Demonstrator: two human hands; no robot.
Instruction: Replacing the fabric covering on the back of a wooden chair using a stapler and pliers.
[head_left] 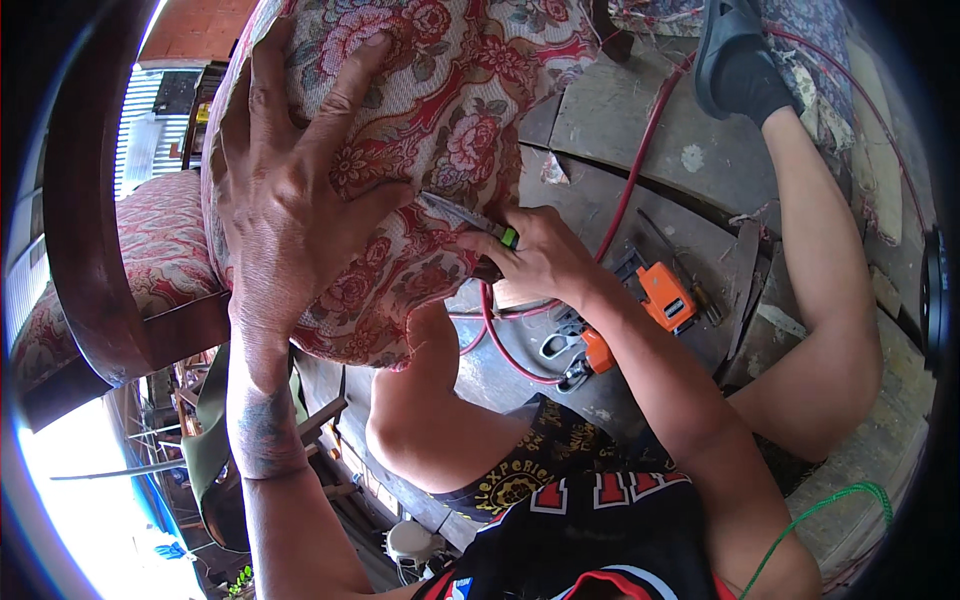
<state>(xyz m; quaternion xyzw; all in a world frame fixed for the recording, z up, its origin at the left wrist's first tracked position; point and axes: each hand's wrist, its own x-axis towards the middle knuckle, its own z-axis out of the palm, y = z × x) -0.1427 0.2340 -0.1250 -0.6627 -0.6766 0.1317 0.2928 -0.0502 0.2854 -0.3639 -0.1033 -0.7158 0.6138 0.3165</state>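
My left hand [285, 185] lies with its fingers apart on red-and-cream floral fabric [465, 145] over an upholstered piece at the upper middle. Near its thumb is a metal blade [450, 210] with a green-and-black handle [508, 236], which looks like a cutter or scissors. My right hand [530, 250] is closed on that handle at the lower right of the fabric, whose edge there is ragged. What lies under the right fingers is partly hidden.
A wooden frame [100, 300] with a patterned cushion [160, 230] stands at left. On worn boards [660, 140] lie two orange-and-black power tools [660, 297], a red hose [625, 215] and a screwdriver [705, 305]. My bare legs [820, 250] stretch around them; a green cord [865, 488] crosses lower right.
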